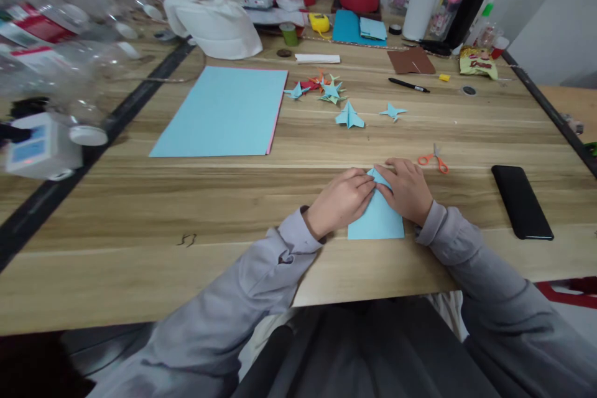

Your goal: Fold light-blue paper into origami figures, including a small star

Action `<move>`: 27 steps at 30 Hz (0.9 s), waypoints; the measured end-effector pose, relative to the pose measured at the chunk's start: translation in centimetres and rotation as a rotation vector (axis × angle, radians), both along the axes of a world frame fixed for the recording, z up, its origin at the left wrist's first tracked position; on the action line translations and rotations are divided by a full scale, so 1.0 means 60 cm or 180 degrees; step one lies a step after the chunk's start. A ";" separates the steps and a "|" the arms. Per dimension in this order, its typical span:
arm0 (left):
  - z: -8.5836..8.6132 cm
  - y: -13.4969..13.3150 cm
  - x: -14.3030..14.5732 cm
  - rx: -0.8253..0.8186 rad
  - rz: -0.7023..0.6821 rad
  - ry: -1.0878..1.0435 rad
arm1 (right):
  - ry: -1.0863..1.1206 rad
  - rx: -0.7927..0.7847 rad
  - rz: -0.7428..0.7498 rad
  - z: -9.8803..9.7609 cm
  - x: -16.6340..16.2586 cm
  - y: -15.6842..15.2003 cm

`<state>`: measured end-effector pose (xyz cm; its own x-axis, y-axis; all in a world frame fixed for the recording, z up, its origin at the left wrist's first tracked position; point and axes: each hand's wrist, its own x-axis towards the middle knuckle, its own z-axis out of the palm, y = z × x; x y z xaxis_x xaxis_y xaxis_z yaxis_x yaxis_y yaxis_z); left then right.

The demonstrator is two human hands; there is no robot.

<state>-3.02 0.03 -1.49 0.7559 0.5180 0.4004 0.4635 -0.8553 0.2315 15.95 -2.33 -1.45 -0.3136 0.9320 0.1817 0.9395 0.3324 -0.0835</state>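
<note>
A light blue sheet of paper [377, 221] lies flat in front of me, its top corners folded in to a point. My left hand [342, 199] rests on its upper left side, fingers pressed together near the tip. From the other side my right hand [405, 188] grips the upper right edge, its fingertips close to the left ones. Both hands partly cover the folds. Just beyond the right hand are small orange-handled scissors [435, 160]. Farther off stand a folded blue paper plane [349, 115] and a small blue paper figure [393, 112].
A stack of blue paper [224, 113] lies to the left. Several small folded figures [321, 86] cluster behind. A black phone [522, 202] is at the right, a pen [409, 85] farther back. Plastic bottles [41, 37] crowd the left side; a paper roll [424, 0] stands at the back.
</note>
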 end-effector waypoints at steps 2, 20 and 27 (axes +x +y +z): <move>0.000 0.000 0.000 -0.0026 -0.0023 -0.0036 | -0.0064 0.0014 0.0008 -0.001 0.000 0.000; 0.002 0.005 -0.005 -0.0152 -0.0053 0.0141 | -0.0246 0.0048 -0.0008 0.000 -0.001 -0.003; -0.002 0.007 -0.004 0.0021 -0.0071 0.0199 | -0.0287 0.0093 -0.0015 0.000 -0.001 -0.004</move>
<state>-3.27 0.45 -1.61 0.7910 0.4981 0.3553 0.4575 -0.8671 0.1971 15.89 -2.54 -1.42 -0.3254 0.9282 0.1802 0.9443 0.3289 0.0113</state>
